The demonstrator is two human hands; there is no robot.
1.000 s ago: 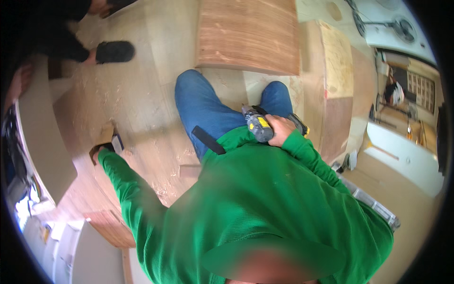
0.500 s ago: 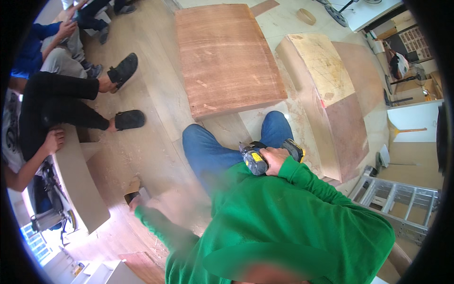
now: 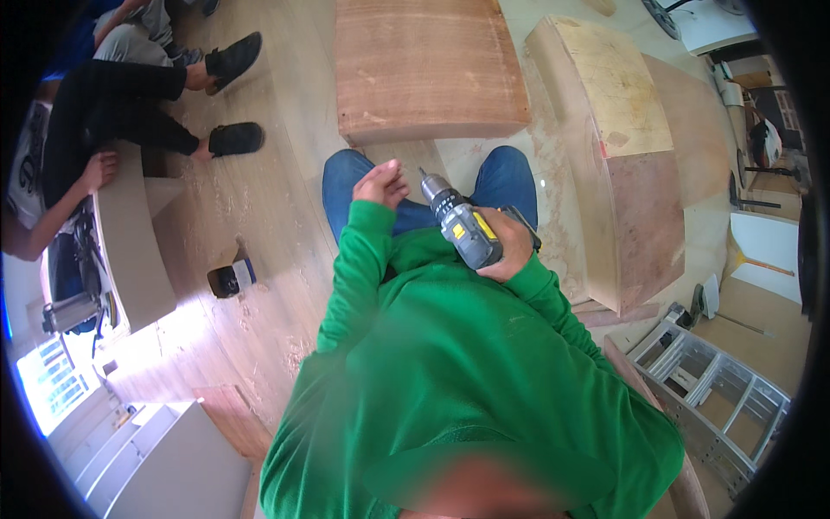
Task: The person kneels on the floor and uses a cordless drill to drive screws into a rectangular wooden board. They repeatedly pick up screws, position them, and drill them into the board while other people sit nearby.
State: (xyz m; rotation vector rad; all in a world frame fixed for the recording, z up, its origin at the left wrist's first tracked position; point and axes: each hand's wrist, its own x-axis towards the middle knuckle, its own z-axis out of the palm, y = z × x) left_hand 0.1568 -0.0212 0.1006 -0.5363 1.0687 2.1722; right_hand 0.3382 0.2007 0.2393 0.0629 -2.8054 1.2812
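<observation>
A cordless drill (image 3: pixel 471 233), grey and black with yellow patches, is gripped by my right hand (image 3: pixel 508 246) in front of my green top. Its bit points up and to the left. Just left of the bit is my left hand (image 3: pixel 380 184), apart from the drill. Its fingers are curled together, and anything pinched in them is too small to make out. Beyond my knees lies a large reddish-brown wooden box (image 3: pixel 432 73). A small open carton (image 3: pixel 245 273) with dark contents sits on the floor to my left.
A long wooden box (image 3: pixel 640 216) with a lighter board (image 3: pixel 605 86) on top stands at right. An aluminium ladder (image 3: pixel 718 381) lies near lower right. Seated people occupy the left, beside a pale panel (image 3: pixel 130 251). Shavings litter the wooden floor (image 3: pixel 277 216).
My left hand has come away from the small carton and up beside the drill's bit. The drill is now turned more upward, still in my right hand. The whole view has shifted.
</observation>
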